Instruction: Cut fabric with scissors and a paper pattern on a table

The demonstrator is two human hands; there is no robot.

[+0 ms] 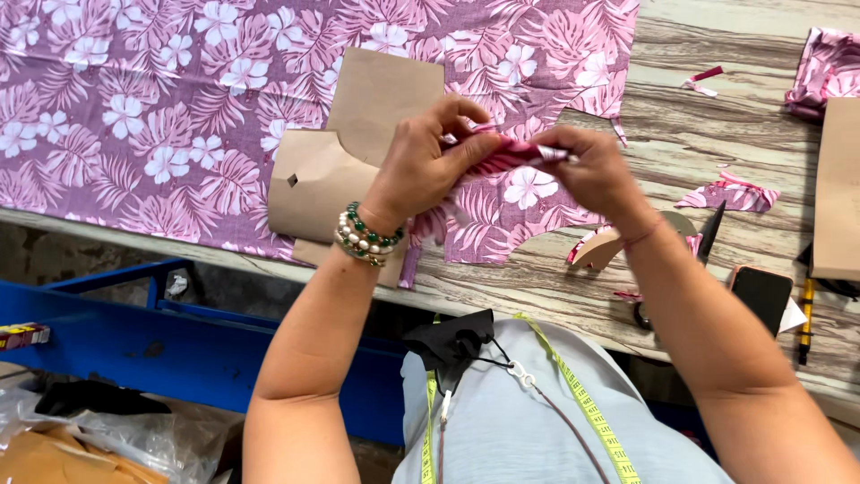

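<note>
- Wooden table (699, 134) with a big pink flowered cloth (161, 116) spread over its left part.
- Brown paper patterns (349, 152) flat on the cloth, partly hidden behind the left hand.
- Small pink scraps (730, 193) on the bare wood at the right; one more scrap (703, 81) farther up.
- Scissors (708, 237) near the right forearm, mostly covered by it; only the dark blade clear.
- Dark phone (761, 291) at the table edge, a pen (804, 314) just beside it, brown card (838, 188) above both.
- Folded pink fabric (829, 67) in the top right corner.
- Blue frame (134, 332) under the table at the left, clear plastic bags (107, 439) below it.
- Yellow measuring tape (587, 408) over the grey shirt, around the neck.
- Left hand (421, 166), bead bracelets (363, 237) on the wrist, fingers closed on a narrow pink strip (506, 157); thumb and forefinger pinched on its left part.
- Right hand (596, 170) also closed tight on the same strip, at its right end.
- Strip stretched between both hands, held above the cloth, not flat on the table; its lower left end down behind the left wrist.
- Hands close together, nearly touching over the strip.
</note>
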